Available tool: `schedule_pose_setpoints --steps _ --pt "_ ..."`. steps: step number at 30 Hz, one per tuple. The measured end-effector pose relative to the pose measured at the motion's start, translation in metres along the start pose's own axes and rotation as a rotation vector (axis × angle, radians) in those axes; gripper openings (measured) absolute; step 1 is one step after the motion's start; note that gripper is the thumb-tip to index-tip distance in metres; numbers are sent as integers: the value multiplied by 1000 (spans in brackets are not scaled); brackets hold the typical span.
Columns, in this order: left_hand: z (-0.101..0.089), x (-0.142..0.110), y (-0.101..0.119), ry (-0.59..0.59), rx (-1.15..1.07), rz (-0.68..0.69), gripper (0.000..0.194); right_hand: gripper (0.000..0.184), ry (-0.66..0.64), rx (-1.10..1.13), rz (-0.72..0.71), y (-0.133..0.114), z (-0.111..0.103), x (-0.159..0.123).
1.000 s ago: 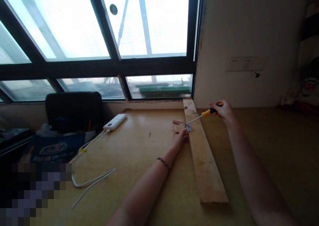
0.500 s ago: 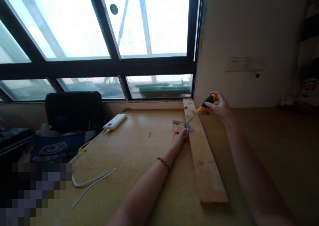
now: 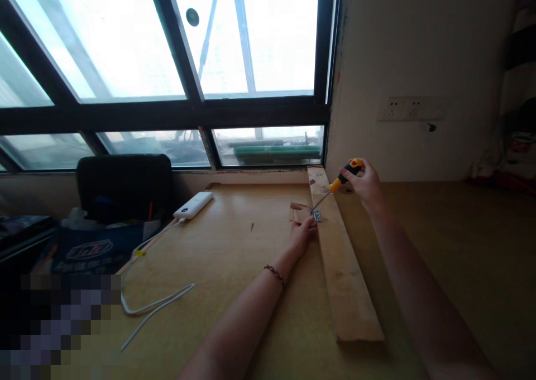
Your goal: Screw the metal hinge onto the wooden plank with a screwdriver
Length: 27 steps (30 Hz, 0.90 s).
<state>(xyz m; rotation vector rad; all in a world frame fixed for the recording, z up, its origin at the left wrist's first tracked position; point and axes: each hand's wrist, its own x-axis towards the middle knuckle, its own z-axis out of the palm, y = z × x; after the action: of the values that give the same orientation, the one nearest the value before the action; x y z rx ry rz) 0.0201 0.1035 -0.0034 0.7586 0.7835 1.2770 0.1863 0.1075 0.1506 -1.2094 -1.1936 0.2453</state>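
My right hand (image 3: pixel 367 186) grips the yellow and black handle of a screwdriver (image 3: pixel 335 186). Its shaft slants down to the left, and the tip meets a small metal hinge (image 3: pixel 317 216). The hinge lies at the left edge of a long wooden board (image 3: pixel 345 268), beside a small wooden block (image 3: pixel 298 207). From below, my left hand (image 3: pixel 302 235) closes on the block beside the hinge, its thumb close to the metal; some of its fingers are hidden. A loose screw (image 3: pixel 252 227) lies on the table to the left.
A white power bank (image 3: pixel 194 205) with a white cable (image 3: pixel 159 304) sits at the left of the yellowish table (image 3: pixel 226 257). Beyond the table's left edge are a black chair (image 3: pixel 124 184) and a blue bag (image 3: pixel 90 251). A window and wall stand behind.
My right hand has shifted slightly left and down and its fingers have changed position on the screwdriver handle. The left hand, hinge and board stay in place.
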Motion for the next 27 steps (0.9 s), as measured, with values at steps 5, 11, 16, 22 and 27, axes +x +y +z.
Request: schedule_pose_setpoints --steps 5,11,16,22,27 --pt "0 0 0 -6 -10 18 35 57 -51 129 28 -4 -2 0" --pt "0 0 1 6 -7 -2 33 46 -92 194 -13 -4 5 -2" --pt "-2 2 -1 -6 0 11 33 53 22 -176 -42 -3 0 -4" --pt "-2 3 -1 6 -5 6 32 57 1 -94 -31 4 -1 1" --pt "-2 3 -2 3 -12 4 33 49 -4 159 -17 4 7 2"
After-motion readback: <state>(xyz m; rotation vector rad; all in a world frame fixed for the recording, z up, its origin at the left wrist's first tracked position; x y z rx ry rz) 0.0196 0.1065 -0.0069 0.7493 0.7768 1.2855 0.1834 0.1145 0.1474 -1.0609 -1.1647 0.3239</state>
